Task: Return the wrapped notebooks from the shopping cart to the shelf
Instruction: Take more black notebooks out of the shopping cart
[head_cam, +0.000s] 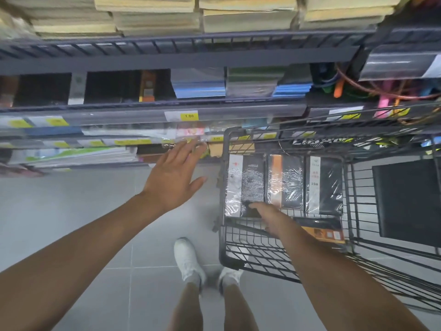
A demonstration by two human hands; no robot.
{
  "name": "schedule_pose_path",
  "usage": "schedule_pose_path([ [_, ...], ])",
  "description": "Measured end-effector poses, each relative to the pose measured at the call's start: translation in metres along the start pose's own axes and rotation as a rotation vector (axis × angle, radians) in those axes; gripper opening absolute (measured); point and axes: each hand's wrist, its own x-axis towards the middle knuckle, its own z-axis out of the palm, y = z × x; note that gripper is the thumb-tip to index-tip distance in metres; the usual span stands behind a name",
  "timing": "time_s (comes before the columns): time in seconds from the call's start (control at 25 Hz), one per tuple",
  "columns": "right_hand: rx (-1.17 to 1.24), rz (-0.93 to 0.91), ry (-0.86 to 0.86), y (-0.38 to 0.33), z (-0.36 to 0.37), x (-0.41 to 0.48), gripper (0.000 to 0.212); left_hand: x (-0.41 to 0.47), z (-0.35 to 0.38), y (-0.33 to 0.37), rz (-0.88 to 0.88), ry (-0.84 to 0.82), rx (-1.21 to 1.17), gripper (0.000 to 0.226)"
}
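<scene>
**Restocking, wrapped notebooks: pick-up stage**

1. Shelf (152, 108). Several tiers run across the top and left of the view. The middle tier holds dark banded books that look like the cart stock, so this is the likely return slot. Lower tiers hold flat film-wrapped goods.
2. Floor (71, 199). Grey tile, with the person's white shoes (188, 259) beside the cart.
3. Shopping cart (222, 235). Black wire, just right of the shelf, its near basket under the right arm.
4. Wrapped notebooks. All are in the cart and none is in transit. Three lie flat side by side: leftmost notebook (245, 180), middle notebook (285, 180), right notebook (324, 185). A fourth notebook (322, 231) lies nearer the person, partly hidden by the forearm.
5. Left hand (174, 180). Fingers spread wide, holding nothing, the tips near wrapped goods on a low tier.
6. Right hand (269, 219). It pinches the near edge of the leftmost notebook, thumb on the cover and fingers tucked out of sight below.

Step in hand: taking hold of the next notebook, with four left to return. The next move calls for lifting it clear of the basket wall without the slick film slipping, then carrying it left to the matching row.
</scene>
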Motion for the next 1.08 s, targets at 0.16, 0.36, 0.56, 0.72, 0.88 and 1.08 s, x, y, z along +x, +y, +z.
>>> schedule_pose_path([
  [0.16, -0.011, -0.02, 0.07, 0.001, 0.003, 0.006, 0.035, 0.003, 0.008, -0.002, 0.043, 0.002, -0.08, 0.07],
  [0.36, -0.049, -0.114, 0.11, 0.004, -0.007, -0.001, 0.05, 0.003, 0.008, 0.008, 0.082, -0.018, -0.117, 0.07],
  [0.56, -0.165, -0.333, 0.128, 0.001, -0.006, -0.027, 0.06, 0.005, -0.002, 0.014, 0.054, -0.059, -0.205, 0.07],
  [0.72, -0.133, -0.406, 0.147, 0.016, -0.035, -0.029, 0.029, 0.007, -0.014, 0.017, 0.022, -0.096, -0.288, 0.068],
  [0.88, -0.002, -0.426, 0.066, 0.017, -0.085, -0.087, 0.018, 0.015, -0.037, 0.032, -0.007, -0.107, -0.368, 0.065],
  [1.08, 0.275, -0.418, -0.079, 0.008, -0.13, -0.162, 0.069, 0.034, -0.061, 0.065, -0.207, -0.217, -0.85, 0.067],
])
